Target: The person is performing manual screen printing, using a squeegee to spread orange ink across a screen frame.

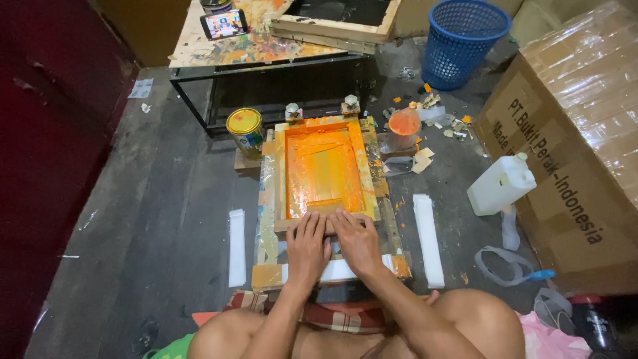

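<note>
Hands, two of them, lie side by side low in the middle of the frame: the left hand [308, 247] and the right hand [357, 240] both press down on a squeegee [325, 207] at the near edge of one wooden printing screen [324, 171], fingers laid flat and close together over its handle rather than curled round it. The screen sits on the floor at centre frame, its mesh flooded with orange ink, hinged at the far end by two clamps [321, 108].

Around it I count one yellow-lidded paint can [245, 131] just left of the screen's far corner, one cup of orange ink [403, 127] to its right, and two white strips, one on the left [236, 247] and one on the right [428, 239]. One white jerrycan [502, 184] stands at right, beside a big cardboard box [578, 133]. One blue basket [464, 41] is at the top right. A paint-spattered table [256, 46] at the top carries one phone [224, 24].
</note>
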